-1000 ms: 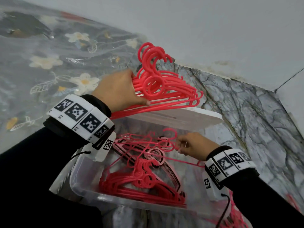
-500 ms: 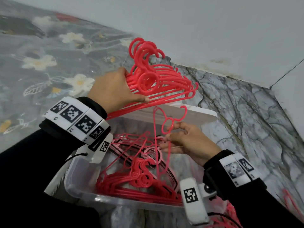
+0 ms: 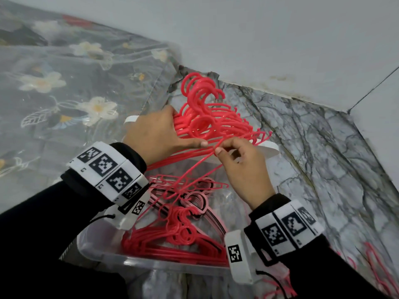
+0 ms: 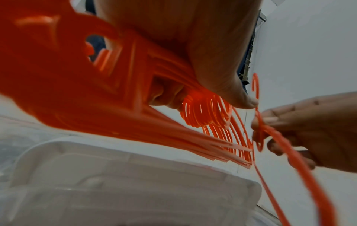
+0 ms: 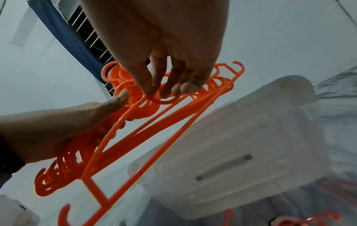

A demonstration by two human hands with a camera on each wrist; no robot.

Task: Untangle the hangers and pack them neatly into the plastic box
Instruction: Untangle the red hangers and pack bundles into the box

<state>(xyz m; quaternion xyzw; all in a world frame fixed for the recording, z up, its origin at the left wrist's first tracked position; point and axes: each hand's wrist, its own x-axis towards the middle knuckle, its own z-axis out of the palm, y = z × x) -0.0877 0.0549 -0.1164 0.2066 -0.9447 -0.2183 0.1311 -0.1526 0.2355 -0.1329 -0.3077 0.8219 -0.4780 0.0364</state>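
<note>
**Adding one hanger to the bunch**

Gripping a stack of red hangers (image 3: 216,124) in my left hand (image 3: 157,134), I hold it above the clear plastic box (image 3: 97,249). My right hand (image 3: 244,169) pinches a single hanger (image 3: 194,167) by its neck, beside the stack. More hangers (image 3: 172,238) lie inside the box.

head view looks down, wrist views close, upward, sharing hangers (image 3: 207,124)

right hand (image 3: 244,169): I've lifted it out of the box (image 3: 101,249), up beside my left hand (image 3: 159,134).
hanger (image 3: 194,169): it came up with my fingers (image 3: 218,150); its neck now meets the bundle (image 3: 213,121).
</note>
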